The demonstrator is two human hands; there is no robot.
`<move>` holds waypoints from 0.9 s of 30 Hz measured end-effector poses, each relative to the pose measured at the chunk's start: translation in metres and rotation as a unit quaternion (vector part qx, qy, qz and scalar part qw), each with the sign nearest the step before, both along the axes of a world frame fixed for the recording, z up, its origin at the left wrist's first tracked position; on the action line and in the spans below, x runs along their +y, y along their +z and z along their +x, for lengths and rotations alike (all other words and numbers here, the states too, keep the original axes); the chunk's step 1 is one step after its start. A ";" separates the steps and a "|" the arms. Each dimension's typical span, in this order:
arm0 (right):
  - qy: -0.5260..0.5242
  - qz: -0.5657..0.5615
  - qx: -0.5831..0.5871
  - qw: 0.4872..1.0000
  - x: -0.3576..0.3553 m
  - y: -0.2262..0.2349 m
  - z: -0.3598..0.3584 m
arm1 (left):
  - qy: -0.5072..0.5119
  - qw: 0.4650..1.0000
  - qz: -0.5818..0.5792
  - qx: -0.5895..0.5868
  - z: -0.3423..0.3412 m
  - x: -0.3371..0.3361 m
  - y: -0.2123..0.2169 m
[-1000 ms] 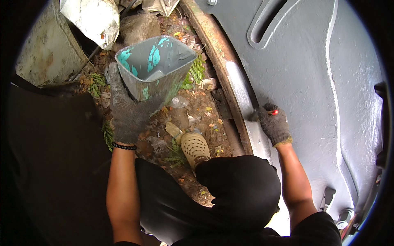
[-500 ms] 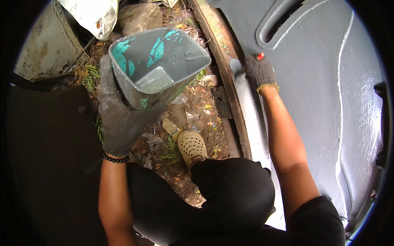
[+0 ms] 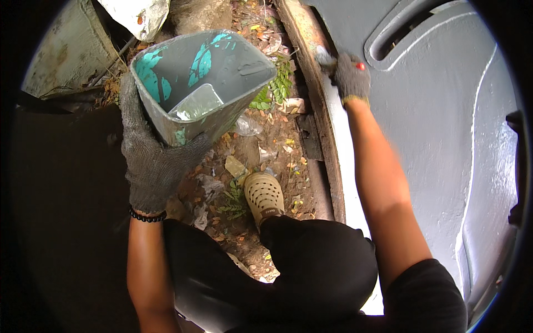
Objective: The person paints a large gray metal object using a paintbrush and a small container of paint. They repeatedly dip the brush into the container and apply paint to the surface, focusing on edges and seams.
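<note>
Grey paint, broken by turquoise patches, coats the deep square-mouthed container [image 3: 232,62] that the person holds out to the left in the head view, its rounded corners and open mouth turned up toward the face. Around its near side the left hand [image 3: 158,164], in a dark grey knitted glove, is spread and gripping, one finger running up the left wall and the rest of the glove against the lower wall. At the bottom I can see a shiny pale-grey patch [image 3: 199,103]. A black beaded bracelet [image 3: 147,215] circles that wrist. Over on the right, the right hand [image 3: 353,76], gloved alike with a yellowish cuff, is closed around a small paintbrush [image 3: 324,56]; its red handle tip pokes out of the fist, and its blurred, greyish head points left, close to a long rough-edged wooden beam [image 3: 317,97]. Whether the bristles touch the surface, I cannot tell. Alongside the beam runs a bright pale strip [image 3: 345,161], and to its right spreads a glossy grey-painted panel [image 3: 422,127] with a raised-edged slot near the top and a thin white line curving down it. Between the container and the person's black-clad knee [image 3: 327,266], a beige perforated clog [image 3: 264,194] rests on littered brown soil [image 3: 277,145].
</note>
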State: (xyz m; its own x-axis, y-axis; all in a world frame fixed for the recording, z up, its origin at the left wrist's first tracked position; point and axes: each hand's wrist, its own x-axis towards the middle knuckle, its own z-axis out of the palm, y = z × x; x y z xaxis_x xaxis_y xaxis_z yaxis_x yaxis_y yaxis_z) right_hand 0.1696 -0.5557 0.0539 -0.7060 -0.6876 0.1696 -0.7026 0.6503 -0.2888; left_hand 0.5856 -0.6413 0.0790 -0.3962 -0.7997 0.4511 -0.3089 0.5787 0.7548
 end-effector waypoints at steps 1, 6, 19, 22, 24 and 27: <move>0.022 -0.090 -0.041 0.995 0.024 -0.004 0.008 | -0.013 1.000 0.015 0.021 -0.001 0.002 0.002; -0.009 -0.016 -0.088 0.996 0.142 0.009 0.061 | -0.059 0.997 0.041 0.012 -0.010 0.017 0.013; 0.108 0.273 0.035 0.955 0.141 0.047 0.059 | -0.018 0.994 -0.089 -0.063 -0.004 0.021 0.020; 0.211 0.149 0.173 0.950 0.078 0.028 0.022 | -0.034 0.997 0.062 0.024 -0.001 0.021 0.021; 0.206 0.118 0.120 0.964 0.037 0.023 0.006 | -0.041 0.997 0.057 0.035 -0.001 0.020 0.020; 0.205 0.022 0.061 0.977 -0.016 0.022 -0.005 | -0.003 0.999 0.049 0.017 -0.004 0.016 0.016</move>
